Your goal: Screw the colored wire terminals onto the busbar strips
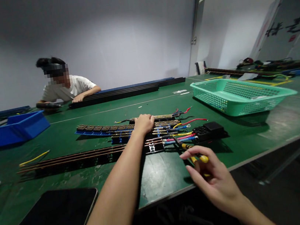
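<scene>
Dim room; light pools on the back wall [118,46], soft glare on the table [158,171], edges bend wide-angle.

Tool [198,158] tip behind right hand [214,180]

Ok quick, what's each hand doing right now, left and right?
Left hand: closed, pressing down on the rail strips.
Right hand: fingers pinched on a yellow-handled tool.

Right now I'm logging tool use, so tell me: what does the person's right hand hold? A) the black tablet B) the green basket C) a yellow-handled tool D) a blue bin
C: the right hand grips a yellow-handled tool near the table edge, its tip toward the coloured wires, while the left hand rests on the copper-strip rails.
</scene>
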`<state>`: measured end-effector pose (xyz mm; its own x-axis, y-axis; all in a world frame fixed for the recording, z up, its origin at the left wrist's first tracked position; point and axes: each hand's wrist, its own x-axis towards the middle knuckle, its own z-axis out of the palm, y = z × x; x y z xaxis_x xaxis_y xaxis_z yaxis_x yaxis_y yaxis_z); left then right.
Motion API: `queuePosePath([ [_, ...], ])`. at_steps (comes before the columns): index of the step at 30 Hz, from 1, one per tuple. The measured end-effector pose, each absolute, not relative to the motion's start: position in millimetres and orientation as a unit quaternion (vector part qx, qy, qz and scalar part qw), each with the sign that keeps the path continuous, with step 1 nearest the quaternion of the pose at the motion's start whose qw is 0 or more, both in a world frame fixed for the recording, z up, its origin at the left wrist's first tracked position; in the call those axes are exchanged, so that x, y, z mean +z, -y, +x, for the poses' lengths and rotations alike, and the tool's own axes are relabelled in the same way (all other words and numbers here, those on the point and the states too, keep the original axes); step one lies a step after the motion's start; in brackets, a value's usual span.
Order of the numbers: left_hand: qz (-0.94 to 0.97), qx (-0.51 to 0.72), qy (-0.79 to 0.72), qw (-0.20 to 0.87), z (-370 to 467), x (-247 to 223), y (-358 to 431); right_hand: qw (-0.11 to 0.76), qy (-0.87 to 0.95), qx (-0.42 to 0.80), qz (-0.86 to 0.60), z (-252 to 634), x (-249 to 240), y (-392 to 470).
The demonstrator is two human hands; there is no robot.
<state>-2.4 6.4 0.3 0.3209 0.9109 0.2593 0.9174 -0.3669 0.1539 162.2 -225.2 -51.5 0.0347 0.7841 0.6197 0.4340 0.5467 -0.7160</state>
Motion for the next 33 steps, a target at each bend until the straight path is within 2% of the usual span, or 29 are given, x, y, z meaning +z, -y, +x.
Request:
queuePosePath([
  [6, -0.814, -0.157, 0.559, 0.01, -0.8, 1.3, -5.3, 0.45, 0.788, 0.016, -0.419, 167.8, -64.0, 204.0],
  [9, -0.812, -0.152, 0.563, 0.022, 0.8, 1.1, -4.3, 0.379, 0.817, 0.009, -0.434, 167.2, -62.5, 206.4],
  [11, -0.812, -0.15, 0.563, 0.033, 1.7, 0.4, -4.0, 0.369, 0.812, 0.022, -0.451, 164.4, -57.7, 207.6],
  [13, -0.814, -0.151, 0.56, 0.04, 2.1, -0.3, -4.1, 0.384, 0.795, 0.056, -0.467, 160.2, -51.4, 208.4],
  [15, -0.814, -0.15, 0.559, 0.042, 1.9, -0.8, -4.4, 0.422, 0.756, 0.145, -0.479, 155.7, -46.2, 209.2],
  [19, -0.813, -0.145, 0.562, 0.045, 1.6, -1.1, -4.5, 0.548, 0.582, 0.393, -0.454, 146.5, -43.6, 210.4],
  [22, -0.813, -0.143, 0.562, 0.047, 1.8, -0.8, -4.0, 0.638, 0.446, 0.488, -0.395, 137.9, -41.8, 208.6],
  [25, -0.812, -0.144, 0.563, 0.05, 2.4, -0.2, -3.5, 0.715, 0.298, 0.534, -0.339, 129.4, -35.1, 205.9],
  [27, -0.813, -0.143, 0.562, 0.051, 2.8, -0.3, -3.3, 0.734, 0.253, 0.544, -0.318, 125.4, -31.5, 205.5],
  [33, -0.812, -0.144, 0.562, 0.055, 3.8, -2.9, -0.6, 0.704, 0.364, 0.505, -0.342, 121.8, -42.8, 212.3],
])
